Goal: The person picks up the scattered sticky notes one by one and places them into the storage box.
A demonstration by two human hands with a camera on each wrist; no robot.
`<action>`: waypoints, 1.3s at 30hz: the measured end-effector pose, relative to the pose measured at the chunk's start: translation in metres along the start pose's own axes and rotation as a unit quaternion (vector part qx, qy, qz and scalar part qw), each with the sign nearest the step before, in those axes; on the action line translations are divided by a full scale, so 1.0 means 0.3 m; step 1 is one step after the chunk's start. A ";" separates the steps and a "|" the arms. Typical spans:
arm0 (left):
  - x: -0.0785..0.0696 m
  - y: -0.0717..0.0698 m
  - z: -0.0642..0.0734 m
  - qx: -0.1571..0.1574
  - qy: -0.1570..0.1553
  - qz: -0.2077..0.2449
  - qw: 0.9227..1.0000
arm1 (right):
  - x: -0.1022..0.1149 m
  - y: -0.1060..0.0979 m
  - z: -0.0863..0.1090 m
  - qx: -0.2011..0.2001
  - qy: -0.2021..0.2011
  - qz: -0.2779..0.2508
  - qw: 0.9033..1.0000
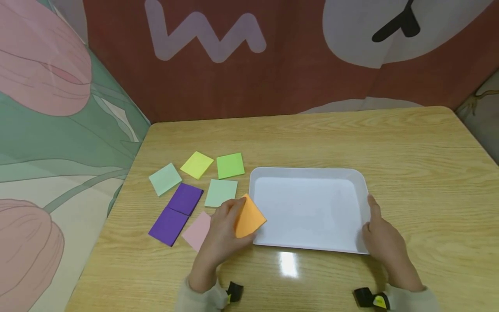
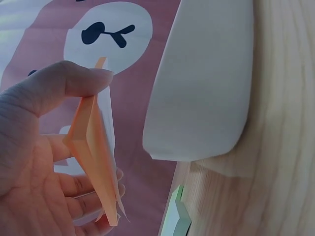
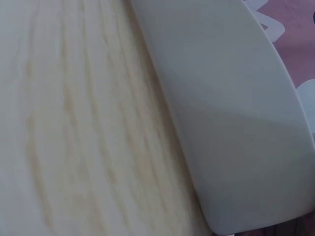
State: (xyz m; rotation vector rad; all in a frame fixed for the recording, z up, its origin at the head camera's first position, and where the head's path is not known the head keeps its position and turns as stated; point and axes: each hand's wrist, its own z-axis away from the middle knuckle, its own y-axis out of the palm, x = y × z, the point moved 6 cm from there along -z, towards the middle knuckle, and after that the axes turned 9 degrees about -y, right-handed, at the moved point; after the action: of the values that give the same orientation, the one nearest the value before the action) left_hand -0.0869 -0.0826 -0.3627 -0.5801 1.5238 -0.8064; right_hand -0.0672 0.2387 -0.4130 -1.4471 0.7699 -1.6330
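My left hand (image 1: 222, 234) grips an orange sticky note pad (image 1: 249, 218) between thumb and fingers, over the left rim of a white tray (image 1: 308, 173). In the left wrist view the pad (image 2: 91, 137) stands edge-on, its lower sheets slightly splayed, with the thumb on its upper end and the fingers behind. My right hand (image 1: 383, 240) holds the tray's right side, thumb over the rim and index finger along the edge. The right wrist view shows the tray's outer wall (image 3: 231, 113), but most of that hand is out of frame.
Left of the tray lie more sticky note pads: yellow (image 1: 196, 165), green (image 1: 230, 165), two mint ones (image 1: 165, 179), two purple ones (image 1: 169, 226) side by side, and a pink one (image 1: 196, 229) partly behind the left hand. The wooden table (image 1: 312, 138) meets a patterned cloth (image 1: 234, 91) behind.
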 end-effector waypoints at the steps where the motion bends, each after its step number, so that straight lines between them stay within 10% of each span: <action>1: -0.003 0.002 -0.001 0.001 0.001 -0.001 1.000 | 0.000 0.000 0.000 0.000 0.000 0.000 1.000; 39: -0.079 0.081 -0.030 0.042 0.087 -0.017 0.995 | 0.008 -0.002 0.004 -0.001 0.009 0.000 1.000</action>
State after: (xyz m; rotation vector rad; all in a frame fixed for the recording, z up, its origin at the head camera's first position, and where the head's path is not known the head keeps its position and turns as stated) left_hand -0.0906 -0.0478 -0.3663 -0.4856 1.6338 -0.9632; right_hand -0.0661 0.2371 -0.4112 -1.4348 0.7817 -1.6479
